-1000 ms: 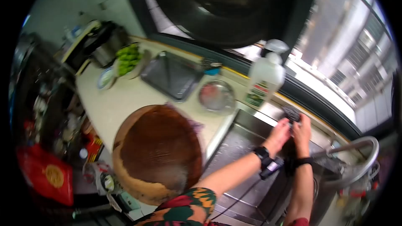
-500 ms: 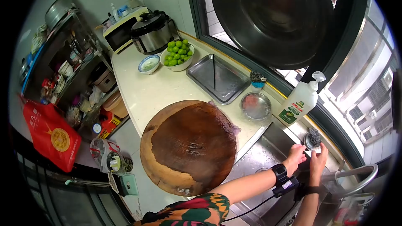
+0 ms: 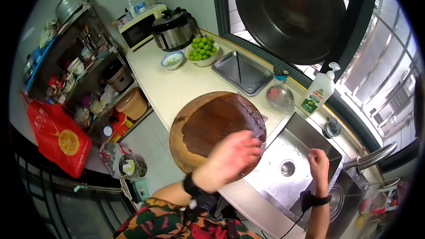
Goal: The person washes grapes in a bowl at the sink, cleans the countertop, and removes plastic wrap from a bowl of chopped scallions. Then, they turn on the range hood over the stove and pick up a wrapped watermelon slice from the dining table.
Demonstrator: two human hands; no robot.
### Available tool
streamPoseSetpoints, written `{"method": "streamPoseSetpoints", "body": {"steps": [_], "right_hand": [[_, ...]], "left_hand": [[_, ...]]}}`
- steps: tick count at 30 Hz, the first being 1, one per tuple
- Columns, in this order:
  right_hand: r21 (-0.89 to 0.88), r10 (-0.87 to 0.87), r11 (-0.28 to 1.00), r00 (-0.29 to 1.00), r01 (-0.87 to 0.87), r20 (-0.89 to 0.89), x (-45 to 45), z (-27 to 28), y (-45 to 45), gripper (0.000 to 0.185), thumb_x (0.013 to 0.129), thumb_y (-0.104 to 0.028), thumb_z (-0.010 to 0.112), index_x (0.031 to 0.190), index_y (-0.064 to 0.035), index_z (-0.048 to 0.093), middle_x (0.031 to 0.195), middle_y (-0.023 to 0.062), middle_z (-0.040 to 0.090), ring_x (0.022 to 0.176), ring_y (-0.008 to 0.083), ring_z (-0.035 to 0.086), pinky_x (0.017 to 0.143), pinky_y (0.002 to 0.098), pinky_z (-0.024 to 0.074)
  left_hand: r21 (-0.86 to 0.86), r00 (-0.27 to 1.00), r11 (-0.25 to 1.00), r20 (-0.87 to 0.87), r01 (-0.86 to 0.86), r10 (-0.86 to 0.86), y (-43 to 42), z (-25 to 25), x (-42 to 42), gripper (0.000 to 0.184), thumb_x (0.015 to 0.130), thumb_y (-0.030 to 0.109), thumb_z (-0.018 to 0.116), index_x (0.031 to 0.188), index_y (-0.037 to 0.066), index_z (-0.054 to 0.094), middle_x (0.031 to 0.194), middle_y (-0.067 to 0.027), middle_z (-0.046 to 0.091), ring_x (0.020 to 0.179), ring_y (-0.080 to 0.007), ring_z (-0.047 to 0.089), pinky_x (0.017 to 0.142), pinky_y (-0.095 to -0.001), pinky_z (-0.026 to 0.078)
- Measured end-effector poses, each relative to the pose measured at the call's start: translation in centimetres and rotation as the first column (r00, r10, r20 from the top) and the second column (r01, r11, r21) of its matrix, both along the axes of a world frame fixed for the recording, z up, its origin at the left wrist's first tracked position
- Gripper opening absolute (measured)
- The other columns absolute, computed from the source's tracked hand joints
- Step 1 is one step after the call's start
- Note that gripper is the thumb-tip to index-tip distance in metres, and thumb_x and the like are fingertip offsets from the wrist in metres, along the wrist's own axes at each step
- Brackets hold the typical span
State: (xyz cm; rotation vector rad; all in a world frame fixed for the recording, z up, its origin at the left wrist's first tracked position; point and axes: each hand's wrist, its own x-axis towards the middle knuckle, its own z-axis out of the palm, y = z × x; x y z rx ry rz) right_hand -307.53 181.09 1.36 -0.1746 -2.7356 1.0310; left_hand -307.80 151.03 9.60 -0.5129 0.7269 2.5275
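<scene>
My left hand (image 3: 234, 157) is over the right part of the round wooden chopping board (image 3: 195, 126), its fingers stretched out and blurred by motion, holding nothing visible. Whether it touches the board I cannot tell. The board's top is dark and wet, with a paler band along its left edge. Above the steel sink (image 3: 270, 181) is my right hand (image 3: 319, 166), fingers curled together; whatever lies in them, if anything, is hidden. A steel wool scourer (image 3: 333, 126) rests on the ledge behind the sink, apart from both hands.
Behind the sink stand a pump bottle (image 3: 318, 90) and a clear bowl (image 3: 280, 98). Further back are a metal tray (image 3: 254, 84), a bowl of green fruits (image 3: 202, 51) and a pressure cooker (image 3: 172, 31). The faucet (image 3: 372, 156) reaches over the sink's right side.
My left hand has swung from the sink ledge left to over the chopping board. My right hand has drawn back from the scourer toward me. The view has shifted.
</scene>
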Motion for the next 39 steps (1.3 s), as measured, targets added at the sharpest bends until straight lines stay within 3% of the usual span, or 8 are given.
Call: {"method": "streamPoseSetpoints", "body": {"steps": [12, 16, 19, 21, 24, 29, 36, 39], "right_hand": [[-0.118, -0.134, 0.98, 0.973, 0.158, 0.188, 9.3, 1.3, -9.5, 0.018, 0.069, -0.007, 0.061, 0.085, 0.0001, 0.059, 0.075, 0.0124, 0.059, 0.062, 0.0188, 0.057, 0.057, 0.0284, 0.044], [-0.196, -0.263, 0.932, 0.941, 0.305, 0.213, 11.9, -0.4, -14.0, 0.015, 0.074, -0.007, 0.059, 0.086, 0.0012, 0.059, 0.067, 0.0028, 0.056, 0.058, 0.0075, 0.051, 0.049, 0.0195, 0.0402], [-0.097, -0.254, 0.937, 0.845, 0.335, 0.471, 12.3, -0.6, -17.0, 0.025, 0.081, -0.018, 0.057, 0.103, -0.0066, 0.056, 0.089, 0.0124, 0.06, 0.071, 0.0259, 0.057, 0.06, 0.0308, 0.046], [-0.274, -0.419, 0.757, 0.762, 0.593, 0.494, 11.4, 1.1, -20.9, 0.015, 0.074, -0.007, 0.058, 0.086, 0.0013, 0.058, 0.066, 0.002, 0.055, 0.057, 0.0074, 0.05, 0.046, 0.0193, 0.0402], [-0.223, -0.432, 0.792, 0.78, 0.568, 0.453, 10.4, 2.9, -23.8, 0.014, 0.074, -0.008, 0.058, 0.086, 0.0012, 0.057, 0.067, 0.0028, 0.055, 0.055, 0.0075, 0.049, 0.045, 0.0199, 0.04], [-0.216, -0.413, 0.834, 0.835, 0.507, 0.364, 9.1, 3.8, -26.6, 0.015, 0.074, -0.007, 0.058, 0.086, 0.0017, 0.057, 0.069, 0.0029, 0.056, 0.055, 0.0071, 0.046, 0.046, 0.0197, 0.0391], [-0.369, -0.277, 0.851, 0.916, 0.374, 0.29, 7.5, 5.7, -31.5, 0.018, 0.078, -0.009, 0.056, 0.094, -0.0013, 0.059, 0.082, 0.0068, 0.057, 0.071, 0.014, 0.057, 0.057, 0.0272, 0.0473], [-0.212, -0.049, 0.975, 0.996, 0.064, 0.077, 7.6, 3.4, -32.0, 0.027, 0.081, -0.018, 0.052, 0.104, -0.002, 0.053, 0.091, 0.0108, 0.056, 0.082, 0.0246, 0.055, 0.072, 0.0326, 0.045]], "left_hand": [[-0.491, 0.851, 0.779, 0.13, -0.391, 0.509, -31.4, -10.8, -18.8, 0.03, 0.078, 0.016, 0.054, 0.102, 0.005, 0.041, 0.09, -0.0135, 0.041, 0.067, -0.0257, 0.047, 0.056, -0.0362, 0.048], [-0.461, 0.878, 0.781, 0.009, -0.421, 0.479, -35.9, -14.0, -26.2, 0.042, 0.079, 0.016, 0.054, 0.113, 0.004, 0.033, 0.105, -0.0151, 0.032, 0.073, -0.0278, 0.046, 0.064, -0.0398, 0.048], [-0.416, 0.871, 0.792, 0.001, -0.447, 0.492, -38.1, -17.0, -31.6, 0.044, 0.081, 0.02, 0.055, 0.113, 0.002, 0.032, 0.107, -0.0151, 0.032, 0.078, -0.0289, 0.047, 0.067, -0.04, 0.048], [-0.453, 0.889, 0.791, -0.005, -0.411, 0.459, -38.6, -17.7, -34.1, 0.039, 0.083, 0.022, 0.054, 0.109, -0.001, 0.036, 0.102, -0.0147, 0.037, 0.077, -0.0271, 0.05, 0.064, -0.036, 0.051], [-0.399, 0.864, 0.788, -0.021, -0.469, 0.503, -39.2, -19.3, -37.0, 0.024, 0.084, 0.017, 0.051, 0.093, -0.004, 0.045, 0.083, -0.0115, 0.047, 0.066, -0.0234, 0.053, 0.057, -0.0299, 0.055], [-0.589, 0.845, 0.665, -0.061, -0.46, 0.531, -39.0, -18.6, -36.8, 0.028, 0.073, -0.002, 0.042, 0.1, -0.004, 0.044, 0.096, -0.0155, 0.048, 0.082, -0.0276, 0.053, 0.064, -0.0386, 0.054], [-0.557, 0.888, 0.807, -0.45, -0.196, -0.095, -36.6, -10.3, -22.5, 0.031, 0.078, 0.005, 0.046, 0.108, 0.005, 0.046, 0.104, -0.0053, 0.051, 0.09, -0.015, 0.053, 0.071, -0.0284, 0.048], [-0.614, 0.917, 0.789, -0.309, 0.011, -0.254, -32.6, -5.5, -16.9, 0.04, 0.072, 0.0, 0.045, 0.112, 0.0, 0.041, 0.107, -0.0136, 0.051, 0.091, -0.0218, 0.056, 0.073, -0.0328, 0.051]]}}
